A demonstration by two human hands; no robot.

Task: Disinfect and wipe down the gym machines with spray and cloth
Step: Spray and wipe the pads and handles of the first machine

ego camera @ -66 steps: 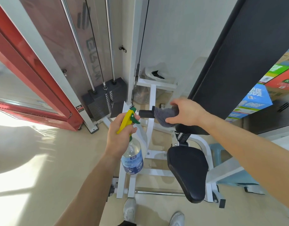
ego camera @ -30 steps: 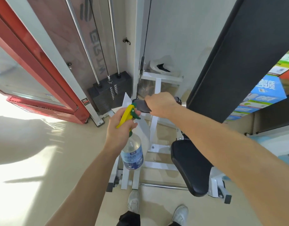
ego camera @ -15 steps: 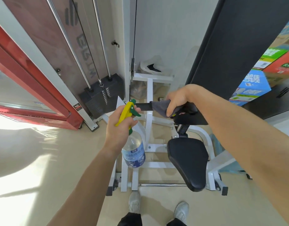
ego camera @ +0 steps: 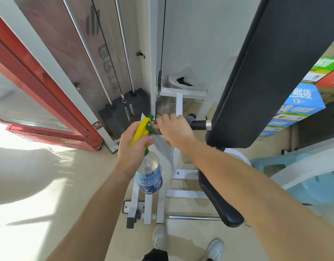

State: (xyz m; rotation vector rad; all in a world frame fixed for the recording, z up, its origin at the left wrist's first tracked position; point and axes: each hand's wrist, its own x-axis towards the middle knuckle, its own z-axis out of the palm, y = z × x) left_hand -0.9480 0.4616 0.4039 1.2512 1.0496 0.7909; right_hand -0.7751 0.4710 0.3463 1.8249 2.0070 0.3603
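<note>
At the handle (ego camera: pixel 199 124), right hand (ego camera: pixel 173 127) grips the cloth (ego camera: pixel 191 117); left hand (ego camera: pixel 133 147) grips the upright bottle (ego camera: pixel 149 176), nozzle forward.

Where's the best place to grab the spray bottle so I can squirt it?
Grip the spray bottle at its narrow neck, just under the yellow spray head, coming from behind, opposite the green nozzle. The neck is slim enough to wrap round, as the left hand shows.

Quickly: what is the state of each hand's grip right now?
Left hand: closed, holding the spray bottle by its trigger head.
Right hand: closed, gripping the grey cloth around the black handle.
</note>
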